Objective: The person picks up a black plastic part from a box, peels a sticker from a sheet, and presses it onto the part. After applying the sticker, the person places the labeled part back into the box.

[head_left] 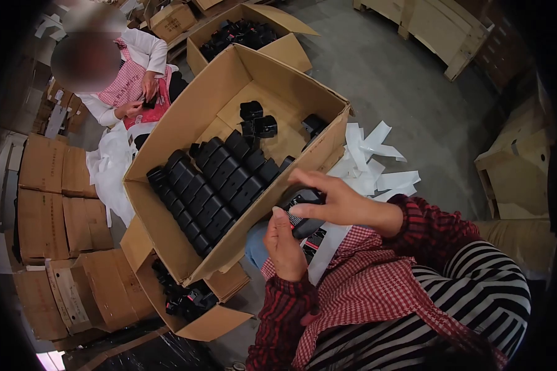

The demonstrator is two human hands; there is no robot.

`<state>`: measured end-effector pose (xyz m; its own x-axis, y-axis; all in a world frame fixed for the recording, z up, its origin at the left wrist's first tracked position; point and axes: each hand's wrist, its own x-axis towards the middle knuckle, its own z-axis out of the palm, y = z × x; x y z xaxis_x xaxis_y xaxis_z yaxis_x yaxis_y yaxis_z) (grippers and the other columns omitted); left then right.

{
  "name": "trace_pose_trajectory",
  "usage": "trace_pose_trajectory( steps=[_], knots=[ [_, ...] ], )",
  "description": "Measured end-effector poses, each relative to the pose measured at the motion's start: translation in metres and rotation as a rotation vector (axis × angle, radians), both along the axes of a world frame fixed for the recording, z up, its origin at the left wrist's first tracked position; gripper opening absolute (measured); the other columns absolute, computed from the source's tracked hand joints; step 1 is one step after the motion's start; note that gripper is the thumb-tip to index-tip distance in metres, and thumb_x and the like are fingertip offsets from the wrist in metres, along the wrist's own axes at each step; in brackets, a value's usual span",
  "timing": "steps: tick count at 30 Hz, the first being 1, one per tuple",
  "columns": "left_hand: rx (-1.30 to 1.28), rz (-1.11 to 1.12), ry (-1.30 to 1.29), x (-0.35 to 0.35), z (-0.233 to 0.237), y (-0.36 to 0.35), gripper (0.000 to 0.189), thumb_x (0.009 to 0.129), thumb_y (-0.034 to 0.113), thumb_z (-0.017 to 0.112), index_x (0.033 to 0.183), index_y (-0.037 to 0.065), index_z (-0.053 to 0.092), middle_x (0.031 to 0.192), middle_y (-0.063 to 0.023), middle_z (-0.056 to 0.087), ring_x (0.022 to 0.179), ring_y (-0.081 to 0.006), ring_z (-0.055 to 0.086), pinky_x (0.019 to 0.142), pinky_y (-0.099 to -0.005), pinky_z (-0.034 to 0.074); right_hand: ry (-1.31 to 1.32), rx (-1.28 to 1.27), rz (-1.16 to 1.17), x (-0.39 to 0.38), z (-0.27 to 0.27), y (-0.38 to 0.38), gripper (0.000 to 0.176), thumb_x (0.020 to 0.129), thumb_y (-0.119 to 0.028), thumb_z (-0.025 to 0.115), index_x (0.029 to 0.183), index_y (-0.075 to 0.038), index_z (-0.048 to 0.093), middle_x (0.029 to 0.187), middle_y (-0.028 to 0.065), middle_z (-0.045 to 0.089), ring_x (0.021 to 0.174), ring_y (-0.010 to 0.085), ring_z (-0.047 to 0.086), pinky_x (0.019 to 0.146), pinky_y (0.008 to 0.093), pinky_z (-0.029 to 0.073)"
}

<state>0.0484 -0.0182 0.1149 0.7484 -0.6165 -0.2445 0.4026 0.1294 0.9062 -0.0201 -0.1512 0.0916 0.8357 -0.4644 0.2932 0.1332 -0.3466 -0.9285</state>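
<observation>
In the head view, the left hand point(286, 247) and right hand point(349, 203) together grip 1 black part point(307, 229), thumbs on its face, just beside the near wall of a large carton point(182, 120). Inside the carton, black pieces point(207, 185) stand in rows, with 1 loose cluster point(257, 120) farther back. White strips point(377, 148) lie to the right, and a co-worker point(127, 86) sits at upper left.

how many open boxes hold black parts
3: the big box mid-picture, the far box at top, the near box at lower left. More may be hidden.
</observation>
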Motion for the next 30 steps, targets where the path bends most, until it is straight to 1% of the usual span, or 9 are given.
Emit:
trace_pose_trajectory(
  steps=[7, 11, 16, 20, 22, 25, 26, 27, 30],
  knots=[
    [0.026, 0.152, 0.005, 0.028, -0.036, 0.062, 0.034, 0.099, 0.033, 0.045, 0.110, 0.004, 0.057, 0.097, -0.0038, 0.061, 0.089, -0.0122, 0.059, 0.072, -0.0291, 0.052, 0.146, 0.409, 0.076, 0.025, -0.034, 0.020, 0.038, 0.093, -0.027, 0.056, 0.119, 0.001, 0.056, 0.105, 0.0143, 0.064, 0.102, 0.0236, 0.061, 0.086, 0.0325, 0.047],
    [0.031, 0.708, 0.073, 0.089, -0.040, 0.192, 0.039, 0.093, 0.040, 0.055, 0.111, 0.004, 0.056, 0.107, -0.0079, 0.060, 0.093, -0.0205, 0.060, 0.073, -0.0358, 0.054, 0.241, 0.118, 0.105, -0.001, -0.026, -0.012, 0.023, 0.092, -0.020, 0.057, 0.105, -0.002, 0.061, 0.093, 0.0082, 0.063, 0.087, 0.0147, 0.059, 0.077, 0.0283, 0.048],
    [-0.005, 1.108, 0.005, 0.193, -0.076, 0.388, 0.047, 0.093, 0.043, 0.052, 0.123, 0.007, 0.051, 0.118, -0.0097, 0.057, 0.107, -0.0235, 0.056, 0.088, -0.0376, 0.049, 0.258, -0.283, 0.277, -0.032, -0.053, 0.002, 0.033, 0.075, -0.016, 0.073, 0.102, -0.003, 0.060, 0.091, 0.0105, 0.062, 0.084, 0.0295, 0.059, 0.077, 0.0374, 0.048],
    [0.475, 0.887, 0.227, 0.194, -0.075, 0.378, 0.041, 0.091, 0.030, 0.057, 0.124, 0.007, 0.049, 0.120, -0.0097, 0.055, 0.107, -0.0222, 0.053, 0.086, -0.0315, 0.043, 0.149, -0.559, 0.277, -0.036, -0.068, 0.012, 0.049, 0.071, -0.020, 0.076, 0.113, -0.005, 0.056, 0.097, 0.0101, 0.061, 0.096, 0.0304, 0.057, 0.088, 0.0414, 0.043],
    [0.519, 0.924, -0.333, 0.166, -0.088, 0.315, 0.030, 0.093, 0.022, 0.055, 0.116, 0.003, 0.054, 0.114, -0.0082, 0.058, 0.105, -0.0183, 0.055, 0.087, -0.0293, 0.044, 0.268, -0.463, 0.307, -0.040, -0.081, 0.013, 0.055, 0.068, -0.018, 0.077, 0.117, -0.006, 0.054, 0.103, 0.0102, 0.060, 0.101, 0.0295, 0.054, 0.092, 0.0429, 0.038],
    [0.400, 0.300, -0.471, 0.082, -0.075, 0.191, 0.031, 0.089, 0.013, 0.062, 0.118, 0.004, 0.056, 0.113, -0.0062, 0.060, 0.102, -0.0143, 0.056, 0.088, -0.0282, 0.044, 0.235, -0.411, 0.311, -0.042, -0.096, 0.012, 0.051, 0.068, -0.014, 0.076, 0.115, -0.006, 0.057, 0.100, 0.0090, 0.061, 0.097, 0.0272, 0.055, 0.087, 0.0400, 0.040],
    [-0.011, 0.071, -0.744, 0.075, -0.083, 0.144, 0.031, 0.087, 0.013, 0.064, 0.115, 0.001, 0.058, 0.113, -0.0081, 0.060, 0.106, -0.0155, 0.054, 0.092, -0.0298, 0.043, 0.233, -0.415, 0.321, -0.041, -0.095, 0.012, 0.051, 0.068, -0.014, 0.076, 0.115, -0.006, 0.057, 0.100, 0.0090, 0.061, 0.097, 0.0272, 0.055, 0.087, 0.0400, 0.040],
    [0.576, -0.083, -0.736, 0.038, -0.068, 0.134, 0.035, 0.083, 0.013, 0.069, 0.115, 0.003, 0.058, 0.110, -0.0074, 0.062, 0.102, -0.0170, 0.058, 0.088, -0.0303, 0.045, 0.203, -0.466, 0.301, -0.041, -0.094, 0.012, 0.046, 0.068, -0.013, 0.075, 0.111, -0.006, 0.059, 0.094, 0.0080, 0.062, 0.094, 0.0261, 0.057, 0.085, 0.0387, 0.041],
    [0.432, -0.323, -0.943, 0.001, -0.074, 0.081, 0.044, 0.077, 0.014, 0.073, 0.116, 0.003, 0.057, 0.108, -0.0155, 0.062, 0.097, -0.0305, 0.060, 0.084, -0.0344, 0.048, 0.188, -0.479, 0.300, -0.040, -0.083, 0.007, 0.036, 0.070, -0.013, 0.074, 0.104, -0.007, 0.063, 0.083, 0.0060, 0.063, 0.087, 0.0243, 0.059, 0.081, 0.0364, 0.042]
  ],
)
